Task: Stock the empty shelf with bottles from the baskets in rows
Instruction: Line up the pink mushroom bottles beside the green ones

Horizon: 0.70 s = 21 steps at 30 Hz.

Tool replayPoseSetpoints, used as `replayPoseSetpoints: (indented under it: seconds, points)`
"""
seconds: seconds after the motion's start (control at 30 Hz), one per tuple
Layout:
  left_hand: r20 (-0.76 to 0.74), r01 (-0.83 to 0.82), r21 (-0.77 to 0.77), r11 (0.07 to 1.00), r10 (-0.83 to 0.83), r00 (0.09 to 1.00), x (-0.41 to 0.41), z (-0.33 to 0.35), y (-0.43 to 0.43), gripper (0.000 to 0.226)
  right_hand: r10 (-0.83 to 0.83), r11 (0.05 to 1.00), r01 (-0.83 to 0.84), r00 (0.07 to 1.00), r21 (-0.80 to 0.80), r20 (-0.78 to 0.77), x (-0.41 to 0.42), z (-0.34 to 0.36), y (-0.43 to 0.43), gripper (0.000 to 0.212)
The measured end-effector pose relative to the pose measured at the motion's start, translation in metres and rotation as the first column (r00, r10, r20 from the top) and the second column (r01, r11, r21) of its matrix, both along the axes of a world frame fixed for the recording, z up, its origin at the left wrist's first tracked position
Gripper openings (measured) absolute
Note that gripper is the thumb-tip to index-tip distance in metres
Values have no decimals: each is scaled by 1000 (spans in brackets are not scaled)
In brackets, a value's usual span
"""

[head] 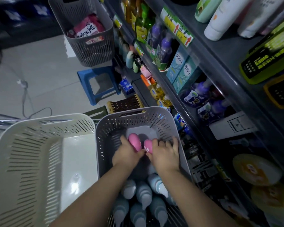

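Observation:
Both my hands reach down into the grey basket (pixel 105 128) in front of me. My left hand (pixel 126 154) grips a pink bottle (pixel 134 141). My right hand (pixel 165 154) grips a second pink bottle (pixel 148 145) beside the first. Several pale blue bottles (pixel 144 194) lie in the near end of the same basket, under my forearms. The shelving (pixel 220 51) rises on the right, packed with bottles and boxes.
A cream basket (pixel 23 145) with nothing in it stands to the left of the grey one. Farther back, another grey basket (pixel 95 51) with pink packets sits on a blue stool (pixel 97 86). A cable (pixel 25 95) trails over the tiled floor.

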<state>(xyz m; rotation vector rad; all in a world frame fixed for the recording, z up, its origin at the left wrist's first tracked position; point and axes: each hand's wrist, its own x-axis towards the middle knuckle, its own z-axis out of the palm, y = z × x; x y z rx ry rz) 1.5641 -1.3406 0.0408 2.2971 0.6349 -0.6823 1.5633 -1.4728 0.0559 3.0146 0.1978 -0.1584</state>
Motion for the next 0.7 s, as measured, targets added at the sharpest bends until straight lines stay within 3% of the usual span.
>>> replayPoseSetpoints:
  seconds: [0.07,0.17,0.23,0.3,0.37,0.43,0.5,0.6,0.7]
  points:
    - [-41,92,-34,995,-93,995,3,3,9,120,18,1000,-18,1000,13,-15,-5,-9,1,55]
    - [-6,320,62,945,-320,947,-1,13,23,120,17,999,-12,995,51,-96,-14,-17,5,61]
    - [37,542,302,784,-578,815,-3,20,32,109,-5,996,21,984,84,-176,-16,-17,6,69]
    - [61,671,487,558,-789,612,7,22,36,91,-4,993,27,979,113,-202,-12,-17,2,75]
    - [40,734,534,418,-881,472,19,21,35,72,-17,991,42,980,125,-197,-10,-20,-3,73]
    - [14,761,551,342,-916,401,29,20,38,58,-46,989,74,977,129,-209,-10,-21,-4,67]
    - [-2,761,553,338,-913,408,34,18,44,49,-70,985,104,969,135,-237,-9,-17,-2,55]
    - [-46,761,525,382,-880,473,36,18,43,67,-48,972,118,947,204,-319,-5,-15,-11,41]
    - [-62,756,486,438,-846,530,33,20,34,73,-82,952,179,931,248,-357,-2,-11,-21,55]
